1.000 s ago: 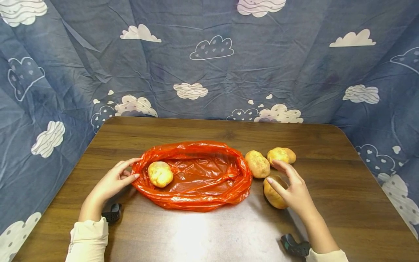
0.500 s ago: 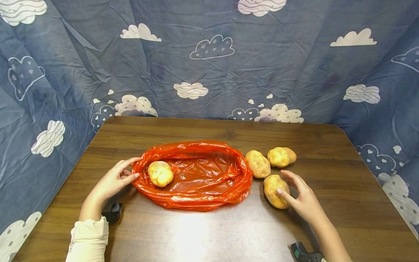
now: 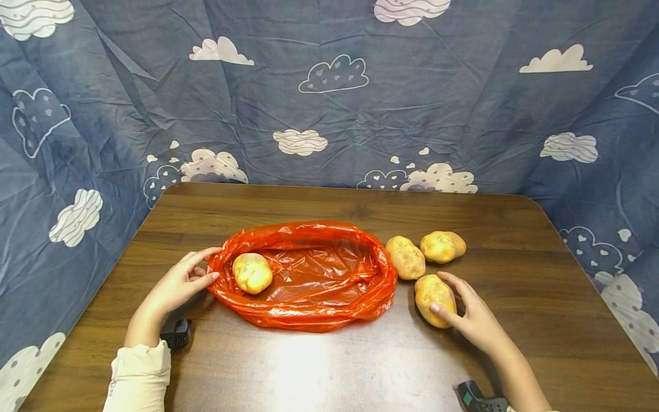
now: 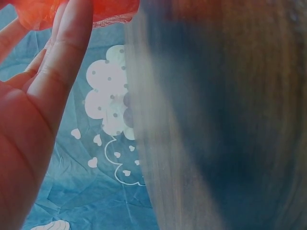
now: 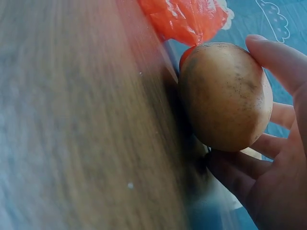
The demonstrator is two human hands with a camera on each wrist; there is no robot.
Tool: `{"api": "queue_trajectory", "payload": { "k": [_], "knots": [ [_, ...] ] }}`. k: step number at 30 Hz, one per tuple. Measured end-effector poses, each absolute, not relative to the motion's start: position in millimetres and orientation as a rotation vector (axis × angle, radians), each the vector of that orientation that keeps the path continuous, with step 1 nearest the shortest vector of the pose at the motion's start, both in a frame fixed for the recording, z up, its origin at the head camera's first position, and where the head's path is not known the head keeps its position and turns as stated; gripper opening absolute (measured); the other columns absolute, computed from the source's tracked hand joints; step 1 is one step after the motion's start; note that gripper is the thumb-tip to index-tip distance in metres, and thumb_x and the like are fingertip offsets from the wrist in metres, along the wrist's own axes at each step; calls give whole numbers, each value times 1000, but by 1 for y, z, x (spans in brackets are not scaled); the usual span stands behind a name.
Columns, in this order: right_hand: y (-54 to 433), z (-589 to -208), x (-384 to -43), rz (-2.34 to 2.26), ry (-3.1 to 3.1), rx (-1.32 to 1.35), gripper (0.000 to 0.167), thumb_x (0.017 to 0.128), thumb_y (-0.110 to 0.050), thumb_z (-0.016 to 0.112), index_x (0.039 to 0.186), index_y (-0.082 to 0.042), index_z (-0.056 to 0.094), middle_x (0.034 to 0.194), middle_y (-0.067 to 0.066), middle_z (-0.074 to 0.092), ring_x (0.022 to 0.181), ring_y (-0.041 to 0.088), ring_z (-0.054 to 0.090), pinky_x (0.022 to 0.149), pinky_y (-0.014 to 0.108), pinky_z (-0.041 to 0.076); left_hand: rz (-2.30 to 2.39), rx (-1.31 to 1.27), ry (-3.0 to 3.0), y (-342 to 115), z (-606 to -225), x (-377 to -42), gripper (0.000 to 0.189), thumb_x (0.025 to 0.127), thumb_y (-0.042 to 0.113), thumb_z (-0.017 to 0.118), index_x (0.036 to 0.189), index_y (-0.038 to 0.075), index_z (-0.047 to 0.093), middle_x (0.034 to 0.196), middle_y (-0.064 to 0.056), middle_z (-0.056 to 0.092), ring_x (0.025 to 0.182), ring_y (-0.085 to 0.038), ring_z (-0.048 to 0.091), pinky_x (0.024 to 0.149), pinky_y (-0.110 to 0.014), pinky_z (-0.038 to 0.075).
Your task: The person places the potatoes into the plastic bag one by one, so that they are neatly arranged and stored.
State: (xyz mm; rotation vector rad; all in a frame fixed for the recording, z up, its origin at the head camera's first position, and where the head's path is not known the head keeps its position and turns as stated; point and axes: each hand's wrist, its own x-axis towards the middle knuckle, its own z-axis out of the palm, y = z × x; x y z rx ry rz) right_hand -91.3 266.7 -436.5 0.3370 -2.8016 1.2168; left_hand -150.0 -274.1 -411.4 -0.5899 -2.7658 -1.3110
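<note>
- At the left end of the red bag [image 3: 319,318], the left hand [image 3: 177,286] touches the rim, thumb and forefinger parted.
- Right of the bag, the right hand [image 3: 477,320] grasps the near potato [image 3: 430,296] between thumb and fingers.
- Inside the bag, at left, lies one round potato [image 3: 252,273].
- Farther back on the table [image 3: 515,269], two far potatoes [image 3: 443,247] sit side by side.

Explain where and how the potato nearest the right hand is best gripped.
Probably around the broad middle of the potato, coming from the right: its rounded body has no narrow neck, its right side faces the right hand, and the red bag lies to its left.
</note>
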Motion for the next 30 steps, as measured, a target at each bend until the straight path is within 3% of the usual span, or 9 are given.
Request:
{"api": "queue_trajectory", "payload": {
  "k": [5,7,17,24,30],
  "knots": [
    [266,-436,-91,1240,-2767,344,60,82,-19,67,133,-8,38,129,12,40,108,27,44,81,14,37,-1322,-595,-2758,-274,-412,-149,44,84,7,62,126,2,47,99,-15,48,74,-14,55,63,-23,47],
    [266,-437,-91,1252,-2749,346,59,82,-17,67,133,-8,39,128,12,40,104,25,46,79,12,37,-1318,-591,-2760,-274,-412,-149,44,84,7,62,126,3,47,99,-15,48,74,-14,55,63,-23,47],
    [267,-436,-91,1294,-2671,338,60,80,-11,69,132,-7,40,128,8,42,106,0,41,81,12,37,-1285,-581,-2769,-268,-402,-144,45,82,0,63,124,-2,47,99,-17,49,73,-18,54,61,-24,46],
    [259,-430,-91,1284,-2554,346,66,74,-1,71,132,-9,41,126,8,43,108,1,40,82,10,34,-1316,-589,-2763,-274,-411,-149,46,84,7,63,126,3,47,103,-15,49,76,-18,53,62,-24,45],
    [249,-424,-89,1320,-2462,351,67,69,10,70,129,0,42,124,15,43,107,0,41,82,10,35,-1317,-579,-2769,-273,-410,-149,46,84,7,63,126,4,47,103,-15,49,76,-18,54,63,-24,46]
  ]
}}
